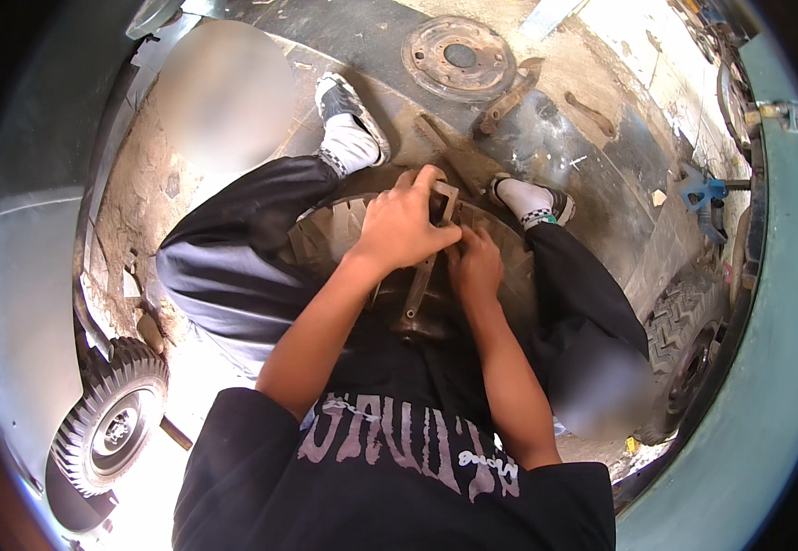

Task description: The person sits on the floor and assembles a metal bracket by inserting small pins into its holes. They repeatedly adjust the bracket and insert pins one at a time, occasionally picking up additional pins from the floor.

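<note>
Between my legs lies a dark tyre (323, 231) with chunky tread blocks. Over it, my left hand (401, 220) is closed around the upper part of a worn metal bar-like tool (419, 286), which has a squared metal frame (447, 195) at its far end and a small hole at its near end. My right hand (478, 266) is close beside it on the right, fingers curled against the tool near the left thumb. The fingertips and whatever is between them are partly hidden. The bar slants down toward my lap, over the dark middle of the tyre.
A rusty round wheel disc (458, 59) lies on the floor ahead, with a rusty metal arm (512, 96) beside it. A flat rusty bar (590, 114) lies farther right. Vehicles with treaded wheels (110, 418) stand on both sides. A blue clamp-like tool (703, 191) is at right.
</note>
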`<state>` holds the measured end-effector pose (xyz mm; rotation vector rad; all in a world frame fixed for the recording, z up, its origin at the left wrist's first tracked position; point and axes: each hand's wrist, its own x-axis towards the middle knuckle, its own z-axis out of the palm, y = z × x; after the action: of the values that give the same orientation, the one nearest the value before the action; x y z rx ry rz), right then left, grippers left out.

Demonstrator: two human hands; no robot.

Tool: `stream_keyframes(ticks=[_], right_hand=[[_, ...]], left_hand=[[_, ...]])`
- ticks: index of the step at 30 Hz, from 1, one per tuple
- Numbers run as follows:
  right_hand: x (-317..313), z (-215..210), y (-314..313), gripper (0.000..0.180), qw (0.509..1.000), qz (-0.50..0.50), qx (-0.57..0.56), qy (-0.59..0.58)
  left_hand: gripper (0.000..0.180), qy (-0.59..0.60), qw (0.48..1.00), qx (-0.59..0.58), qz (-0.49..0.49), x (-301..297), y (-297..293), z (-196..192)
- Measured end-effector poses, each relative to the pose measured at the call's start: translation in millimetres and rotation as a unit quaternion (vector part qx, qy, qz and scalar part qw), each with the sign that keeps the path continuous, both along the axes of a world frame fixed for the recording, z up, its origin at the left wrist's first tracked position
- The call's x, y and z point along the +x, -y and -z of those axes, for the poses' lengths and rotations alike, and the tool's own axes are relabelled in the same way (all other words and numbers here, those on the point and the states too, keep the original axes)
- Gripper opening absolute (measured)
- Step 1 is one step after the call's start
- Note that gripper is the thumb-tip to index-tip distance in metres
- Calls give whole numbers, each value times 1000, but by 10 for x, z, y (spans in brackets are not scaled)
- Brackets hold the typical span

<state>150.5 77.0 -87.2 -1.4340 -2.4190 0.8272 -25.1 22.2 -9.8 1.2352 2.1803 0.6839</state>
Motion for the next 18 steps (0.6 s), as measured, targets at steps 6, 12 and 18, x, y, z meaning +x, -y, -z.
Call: stream_keyframes(ticks=[6,12,18], right_hand=[[-71,143,-44,12,998,31,32,-45],[44,62,191,12,998,42,5,-45],[-136,129,-125,11,993,80,36,-75]], left_hand=[[82,19,999,-28,4,-25,-20,-23],[81,29,999,-13,2,-61,-37,55],[76,18,1000,18,-10,-47,-86,105]])
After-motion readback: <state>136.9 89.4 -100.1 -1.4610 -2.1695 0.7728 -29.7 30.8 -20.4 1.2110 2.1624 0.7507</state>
